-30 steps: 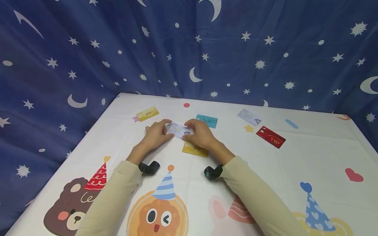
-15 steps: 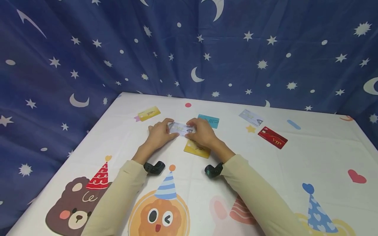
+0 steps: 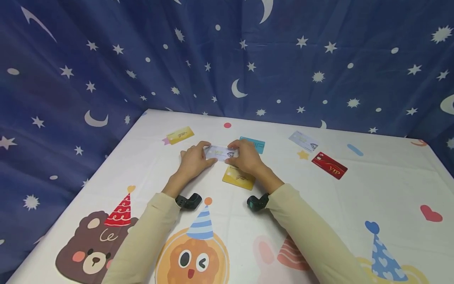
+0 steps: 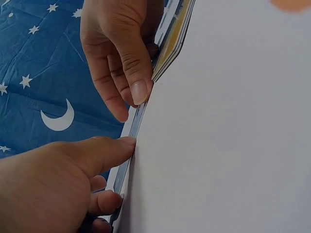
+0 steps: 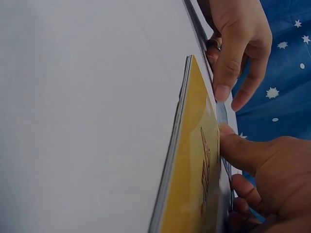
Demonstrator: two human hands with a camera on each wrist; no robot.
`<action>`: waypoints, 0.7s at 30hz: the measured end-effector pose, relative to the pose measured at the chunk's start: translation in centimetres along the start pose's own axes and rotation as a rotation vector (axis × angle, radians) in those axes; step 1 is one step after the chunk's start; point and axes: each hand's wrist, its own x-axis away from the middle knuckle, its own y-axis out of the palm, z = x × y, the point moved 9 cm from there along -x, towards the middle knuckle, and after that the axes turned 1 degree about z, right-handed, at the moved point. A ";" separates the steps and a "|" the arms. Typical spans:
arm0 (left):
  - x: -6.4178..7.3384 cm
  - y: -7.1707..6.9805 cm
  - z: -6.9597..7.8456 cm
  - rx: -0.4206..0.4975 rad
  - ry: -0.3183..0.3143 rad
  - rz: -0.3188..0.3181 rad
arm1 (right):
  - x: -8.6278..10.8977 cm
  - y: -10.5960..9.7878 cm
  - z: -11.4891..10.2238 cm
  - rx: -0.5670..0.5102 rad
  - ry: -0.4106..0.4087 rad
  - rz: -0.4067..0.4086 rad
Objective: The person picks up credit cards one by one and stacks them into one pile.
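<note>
A pale silver VIP card (image 3: 220, 153) lies at the table's middle, between both hands in the head view. My left hand (image 3: 193, 159) pinches its left end, thumb on the near edge and fingers at the far edge. At the other end, my right hand (image 3: 247, 157) grips it the same way. Just in front of the right hand lies a gold card (image 3: 238, 178); in the right wrist view this gold card (image 5: 187, 165) tops a thin stack with layered edges. Behind the right hand a teal VIP card (image 3: 257, 145) is partly hidden.
A second gold card (image 3: 180, 135) lies at the back left. To the right are another silver card (image 3: 304, 141) and a red VIP card (image 3: 330, 165). The white cartoon-print tablecloth (image 3: 376, 189) meets a blue starry curtain (image 3: 198, 59) at the back.
The left hand has shifted slightly to the right, and the silver card now lies straighter between the hands. The other cards keep their places; the view has drifted a little.
</note>
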 end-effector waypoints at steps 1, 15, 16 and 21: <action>0.0 0.0 0.0 0.001 0.003 0.001 | 0.0 0.0 0.0 -0.005 -0.001 0.002; 0.2 -0.2 0.2 0.204 0.110 0.052 | 0.4 0.3 -0.2 -0.039 -0.077 0.025; 0.2 -0.2 0.3 0.227 0.118 0.053 | 0.4 0.3 -0.2 -0.041 -0.079 0.027; 0.3 -0.6 0.5 0.355 0.162 0.074 | 0.4 0.3 -0.2 -0.056 -0.079 0.032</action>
